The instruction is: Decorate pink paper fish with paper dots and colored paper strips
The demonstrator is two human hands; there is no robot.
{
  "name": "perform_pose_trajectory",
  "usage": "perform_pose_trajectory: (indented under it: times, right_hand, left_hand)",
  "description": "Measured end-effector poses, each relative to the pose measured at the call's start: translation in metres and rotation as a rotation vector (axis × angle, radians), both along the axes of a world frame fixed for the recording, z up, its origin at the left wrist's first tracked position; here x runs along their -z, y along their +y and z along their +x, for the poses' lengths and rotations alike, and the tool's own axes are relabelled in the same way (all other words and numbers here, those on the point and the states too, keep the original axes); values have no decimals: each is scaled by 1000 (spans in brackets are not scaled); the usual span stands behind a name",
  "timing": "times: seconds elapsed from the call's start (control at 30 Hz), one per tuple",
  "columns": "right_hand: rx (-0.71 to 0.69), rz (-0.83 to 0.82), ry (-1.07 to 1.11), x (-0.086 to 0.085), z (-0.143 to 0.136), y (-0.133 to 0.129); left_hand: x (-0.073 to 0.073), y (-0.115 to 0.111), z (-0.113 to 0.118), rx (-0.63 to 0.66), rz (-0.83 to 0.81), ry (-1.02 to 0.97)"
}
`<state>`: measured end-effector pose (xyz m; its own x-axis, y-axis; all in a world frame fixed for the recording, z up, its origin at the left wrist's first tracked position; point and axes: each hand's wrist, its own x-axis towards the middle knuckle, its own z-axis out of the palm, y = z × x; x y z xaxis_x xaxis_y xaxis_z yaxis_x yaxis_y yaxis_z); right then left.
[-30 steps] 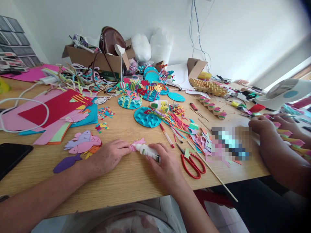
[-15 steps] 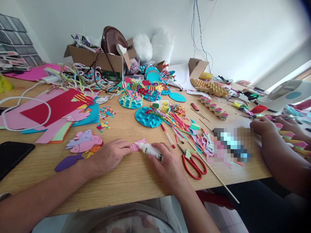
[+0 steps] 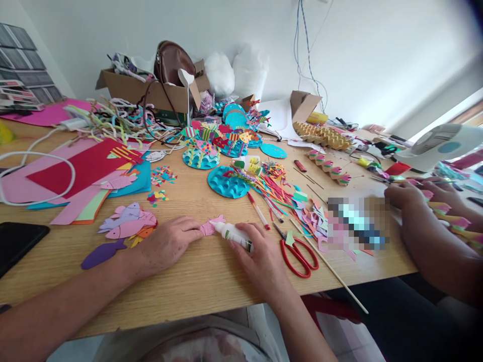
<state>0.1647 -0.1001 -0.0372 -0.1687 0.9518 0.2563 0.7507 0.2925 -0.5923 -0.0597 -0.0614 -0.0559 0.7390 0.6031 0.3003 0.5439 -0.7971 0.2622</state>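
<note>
On the near part of the wooden table, my left hand (image 3: 178, 235) has its fingers together, their tips holding down the head end of a small pink paper fish (image 3: 207, 229). My right hand (image 3: 260, 256) is wrapped round a white glue bottle (image 3: 236, 236), tilted so that its nozzle is over the tail end of that fish. Whether glue is coming out is too small to tell. Left of my left hand lies a pile of cut-out paper fish (image 3: 130, 226), with a purple fish (image 3: 103, 254) beside it. Red-handled scissors (image 3: 298, 257) rest right of my right hand.
A co-worker's hands (image 3: 411, 206) are at the right, by folded paper strips. Several blue wavy bases (image 3: 228, 182), paper scraps (image 3: 309, 213), a wooden stick (image 3: 335, 274) and a pen (image 3: 258, 211) lie about. Coloured paper sheets (image 3: 64, 176) and a phone (image 3: 20, 244) are at left.
The view has shifted slightly, moving the scene a little left. The glue nozzle sits a touch further left on the pink fish; both hands keep their hold.
</note>
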Motion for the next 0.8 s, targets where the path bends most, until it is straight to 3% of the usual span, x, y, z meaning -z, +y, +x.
perform_pose_trajectory:
  times: [0.27,0.43,0.8]
  right_hand:
    - [69,-2,-41,-2,7,-1]
    - [-33,-27,12,-1,1,-6]
    - [-65,-45,6,-6,8,-18]
  left_hand:
    - [1,0,0,-8,18,-4]
    - [0,-1,0,6,-7,-16]
    - [1,1,0,-11,4,-3]
